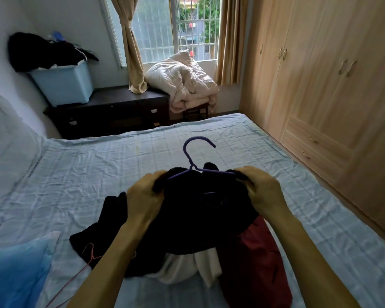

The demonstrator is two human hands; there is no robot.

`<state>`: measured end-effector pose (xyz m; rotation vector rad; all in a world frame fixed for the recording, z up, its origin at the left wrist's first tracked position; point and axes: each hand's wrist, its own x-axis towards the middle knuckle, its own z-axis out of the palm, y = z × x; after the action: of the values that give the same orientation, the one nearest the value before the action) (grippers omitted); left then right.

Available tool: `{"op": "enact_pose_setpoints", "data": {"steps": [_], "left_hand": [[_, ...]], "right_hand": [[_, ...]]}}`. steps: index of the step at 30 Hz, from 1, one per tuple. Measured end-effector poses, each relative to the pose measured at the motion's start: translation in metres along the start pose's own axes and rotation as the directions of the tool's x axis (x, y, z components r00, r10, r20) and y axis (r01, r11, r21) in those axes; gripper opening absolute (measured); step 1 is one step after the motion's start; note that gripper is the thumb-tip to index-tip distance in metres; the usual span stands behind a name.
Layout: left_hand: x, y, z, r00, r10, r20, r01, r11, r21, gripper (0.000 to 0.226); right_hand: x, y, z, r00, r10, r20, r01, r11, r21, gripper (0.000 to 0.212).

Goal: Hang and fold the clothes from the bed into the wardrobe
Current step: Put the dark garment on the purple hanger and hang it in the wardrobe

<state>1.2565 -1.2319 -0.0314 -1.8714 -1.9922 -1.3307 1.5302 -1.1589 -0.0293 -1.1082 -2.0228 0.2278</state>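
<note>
Both hands are raised over the near middle of the bed, working a black soft garment (pixel 209 214) onto a thin purple wire hanger (pixel 188 157) whose hook points to the far side. The left hand (pixel 147 194) has its fingers curled round the garment's left shoulder, and the right hand (pixel 265 190) pinches the dark cloth over the hanger's right end. The lower part of the garment hangs down onto a heap on the light blue checked bed sheet (pixel 98 174). In that heap a dark red crumpled garment (pixel 253 263) lies to the right, a white cloth (pixel 187 267) is underneath, and another black piece of clothing (pixel 111 230) lies to the left with a thin red wire hanger (pixel 91 254) on it. A blue pillow (pixel 13 274) sits at the near left corner. The light wooden wardrobe (pixel 331 85) lines the right wall, its doors closed. Beyond the bed a dark wooden table (pixel 111 112) carries a pale blue plastic bin (pixel 65 83) piled with dark clothes, and a cream quilt (pixel 180 85) lies heaped beside it under the window.
</note>
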Motion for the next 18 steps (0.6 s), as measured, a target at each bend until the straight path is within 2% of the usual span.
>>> {"op": "enact_pose_setpoints", "data": {"steps": [3,6,9,11,14,16,18], "left_hand": [[0.015,0.007,-0.009,0.998,0.069,-0.013,-0.069,0.998,-0.008,0.028],[0.027,0.01,-0.022,0.995,0.074,-0.062,-0.076,0.997,-0.033,0.034],[0.043,0.014,-0.038,0.991,0.087,-0.101,-0.091,0.995,-0.038,0.033],[0.061,0.021,-0.049,0.987,0.092,-0.133,-0.099,0.994,-0.048,0.031],[0.095,0.033,-0.066,0.977,0.127,-0.174,-0.135,0.99,-0.039,0.029],[0.117,0.042,-0.079,0.97,0.158,-0.183,-0.167,0.986,-0.031,0.029],[0.135,0.05,-0.091,0.96,0.192,-0.205,-0.199,0.98,-0.013,0.03]], "right_hand": [[0.016,-0.023,0.002,0.997,-0.071,-0.021,0.071,0.997,0.017,0.026],[0.035,-0.035,-0.006,0.992,-0.119,-0.044,0.12,0.992,0.024,0.029],[0.054,-0.04,-0.017,0.978,-0.183,-0.096,0.178,0.982,-0.063,0.032],[0.068,-0.043,-0.022,0.974,-0.143,-0.175,0.122,0.985,-0.124,0.039],[0.096,-0.053,-0.037,0.965,-0.038,-0.259,0.007,0.993,-0.12,0.041],[0.114,-0.066,-0.048,0.948,-0.061,-0.311,0.028,0.994,-0.109,0.047],[0.129,-0.076,-0.054,0.924,-0.086,-0.372,0.055,0.994,-0.092,0.044]]}}
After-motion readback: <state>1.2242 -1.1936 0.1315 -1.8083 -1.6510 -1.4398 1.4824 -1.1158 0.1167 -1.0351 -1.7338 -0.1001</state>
